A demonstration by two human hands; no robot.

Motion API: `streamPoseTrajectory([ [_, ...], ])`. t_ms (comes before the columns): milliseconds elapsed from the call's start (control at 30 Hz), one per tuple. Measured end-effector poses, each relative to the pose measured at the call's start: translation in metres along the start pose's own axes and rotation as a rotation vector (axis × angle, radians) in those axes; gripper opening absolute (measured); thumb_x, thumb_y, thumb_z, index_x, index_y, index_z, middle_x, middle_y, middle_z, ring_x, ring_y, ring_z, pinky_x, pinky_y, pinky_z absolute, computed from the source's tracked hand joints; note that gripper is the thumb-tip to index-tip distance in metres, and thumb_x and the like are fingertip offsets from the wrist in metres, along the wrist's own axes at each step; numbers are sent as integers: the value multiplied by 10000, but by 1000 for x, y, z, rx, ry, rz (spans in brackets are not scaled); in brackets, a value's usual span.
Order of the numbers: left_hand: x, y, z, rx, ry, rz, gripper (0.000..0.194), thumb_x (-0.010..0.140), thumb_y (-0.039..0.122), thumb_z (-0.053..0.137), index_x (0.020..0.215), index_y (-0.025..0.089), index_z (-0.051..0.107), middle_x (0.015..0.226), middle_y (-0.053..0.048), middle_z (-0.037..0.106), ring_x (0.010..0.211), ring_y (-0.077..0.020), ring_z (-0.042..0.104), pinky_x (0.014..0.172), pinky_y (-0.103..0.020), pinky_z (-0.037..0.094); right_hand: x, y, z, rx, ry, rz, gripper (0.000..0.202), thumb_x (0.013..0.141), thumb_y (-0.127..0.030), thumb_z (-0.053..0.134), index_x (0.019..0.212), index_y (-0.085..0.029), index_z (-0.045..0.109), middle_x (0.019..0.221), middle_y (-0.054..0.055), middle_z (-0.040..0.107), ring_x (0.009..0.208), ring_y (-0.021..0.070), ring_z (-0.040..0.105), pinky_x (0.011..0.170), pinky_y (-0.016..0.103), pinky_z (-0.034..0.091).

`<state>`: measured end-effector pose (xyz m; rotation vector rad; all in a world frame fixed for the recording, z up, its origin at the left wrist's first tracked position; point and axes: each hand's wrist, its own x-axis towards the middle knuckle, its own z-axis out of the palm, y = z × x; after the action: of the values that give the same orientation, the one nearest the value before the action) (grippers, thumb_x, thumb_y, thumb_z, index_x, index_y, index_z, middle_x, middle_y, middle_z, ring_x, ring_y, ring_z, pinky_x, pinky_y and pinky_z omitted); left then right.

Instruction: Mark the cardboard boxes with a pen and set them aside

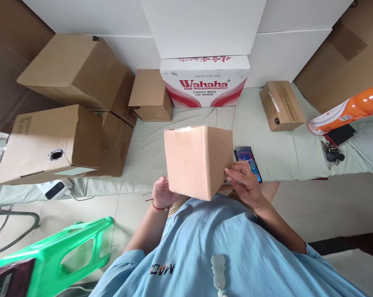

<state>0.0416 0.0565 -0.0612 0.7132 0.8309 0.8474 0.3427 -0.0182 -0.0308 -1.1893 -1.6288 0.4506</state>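
A plain cardboard box (186, 163) is held up in front of my chest, tilted, with one vertical edge toward me. My left hand (164, 193), with a red string on its wrist, grips it at the lower left; the box hides part of the fingers. On the right side face, the fingertips of my right hand (244, 181) press against the cardboard near its lower edge. Just behind that hand a phone (249, 159) with a lit screen lies on the cloth-covered table (149, 152).
Large cardboard boxes (69, 70) are stacked at the left. A small box (151, 95), a white Wahaha carton (205, 84) and a taped box (281, 105) stand along the back. An orange bottle (347, 113) and keys (332, 153) are at the right. A green stool (59, 251) stands lower left.
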Motion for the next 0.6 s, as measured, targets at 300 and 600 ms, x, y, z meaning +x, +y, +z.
streamPoseTrajectory([
  [300,8,30,-15,137,-33,39,930,484,628,1049,1287,228,803,1283,-161,800,1392,-516,656,1142,-604,592,-11,5,15,-40,-175,-8,377,1061,-191,551,1238,-365,836,1249,86,674,1265,276,607,1101,552,565],
  [600,22,17,-35,81,186,66,571,607,460,1057,1061,207,822,969,-75,821,909,-266,790,856,-409,672,-7,49,33,292,54,609,804,935,-604,795,1611,-282,503,1421,133,637,1018,183,675,839,341,646],
])
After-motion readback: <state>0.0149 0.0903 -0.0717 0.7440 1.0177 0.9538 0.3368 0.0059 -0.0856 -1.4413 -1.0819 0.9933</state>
